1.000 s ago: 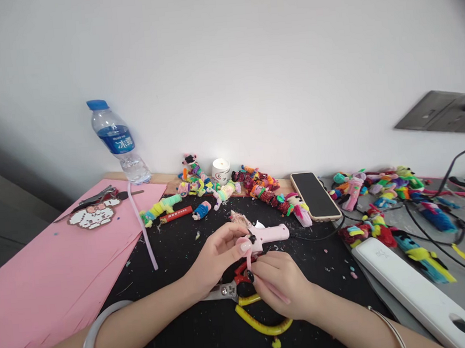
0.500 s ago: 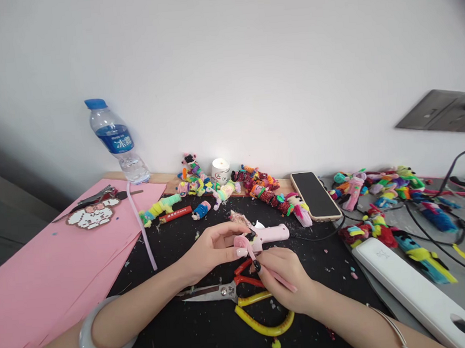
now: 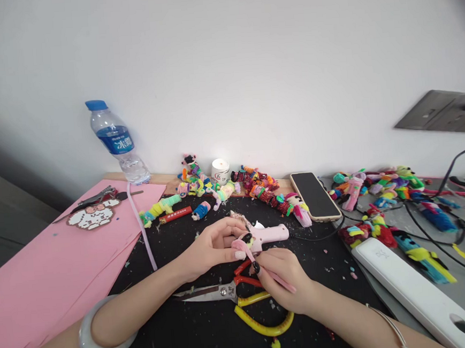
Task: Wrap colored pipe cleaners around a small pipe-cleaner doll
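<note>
Above the scissors (image 3: 225, 291), the left hand (image 3: 212, 248) fingers are pinching a pink coil (image 3: 241, 242); the right hand (image 3: 283, 277) fingers are gripping its pink stem (image 3: 279, 279) just beside.

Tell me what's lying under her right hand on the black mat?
Scissors with red and yellow handles lie under the right hand, blades pointing left. The hand covers part of the handle loops; whatever else lies beneath it is hidden.

The glue gun (image 3: 267, 234) is pale pink; scissors (image 3: 225, 291) beside it have red handles, the pliers (image 3: 264, 321) yellow ones. The water bottle (image 3: 116, 142) wears a blue cap and label. Pink paper (image 3: 43, 274) borders the black mat (image 3: 196, 327), speckled with fuzz.
</note>
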A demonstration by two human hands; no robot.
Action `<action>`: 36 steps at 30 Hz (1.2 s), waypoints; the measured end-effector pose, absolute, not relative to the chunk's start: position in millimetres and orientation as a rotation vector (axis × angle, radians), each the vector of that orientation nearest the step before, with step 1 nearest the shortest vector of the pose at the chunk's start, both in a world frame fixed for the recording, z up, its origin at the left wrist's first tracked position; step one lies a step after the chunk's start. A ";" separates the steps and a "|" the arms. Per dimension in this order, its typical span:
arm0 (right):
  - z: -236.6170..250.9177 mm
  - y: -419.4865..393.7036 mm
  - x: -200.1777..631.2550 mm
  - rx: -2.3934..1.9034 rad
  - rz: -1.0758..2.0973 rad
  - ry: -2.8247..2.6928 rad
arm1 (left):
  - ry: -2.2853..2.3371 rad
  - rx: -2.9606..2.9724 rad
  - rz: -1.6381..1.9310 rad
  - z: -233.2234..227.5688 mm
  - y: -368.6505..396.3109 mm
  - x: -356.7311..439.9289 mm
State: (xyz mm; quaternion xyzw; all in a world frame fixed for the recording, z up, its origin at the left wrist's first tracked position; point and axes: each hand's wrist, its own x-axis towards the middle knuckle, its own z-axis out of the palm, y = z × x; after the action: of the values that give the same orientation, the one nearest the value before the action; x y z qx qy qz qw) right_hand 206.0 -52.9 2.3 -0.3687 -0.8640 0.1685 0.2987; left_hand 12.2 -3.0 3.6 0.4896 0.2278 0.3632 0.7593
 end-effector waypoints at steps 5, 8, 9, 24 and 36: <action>1.0 -53.2 206.0 -0.979 0.451 -2.303 | 0.508 1.103 0.803 1.7 -4.5 12.2; 1.2 -53.4 205.7 -0.975 0.441 -2.314 | 0.532 1.113 0.797 3.7 -7.2 12.4; 1.7 -53.6 205.5 -0.972 0.434 -2.316 | 0.540 1.105 0.795 4.5 -8.1 12.7; 4.2 -56.0 200.6 -0.905 0.150 -2.458 | 0.582 1.025 0.852 7.3 -20.9 22.9; 3.2 -56.5 199.3 -0.889 0.113 -2.506 | 0.608 1.024 0.848 7.0 -24.6 28.1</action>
State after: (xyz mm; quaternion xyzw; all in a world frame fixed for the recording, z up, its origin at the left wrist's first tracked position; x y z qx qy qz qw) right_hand 199.3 -56.5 3.2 -0.3244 -0.9147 0.0413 0.2376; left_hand 28.1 -24.6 7.0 0.4676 0.2775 0.3871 0.7446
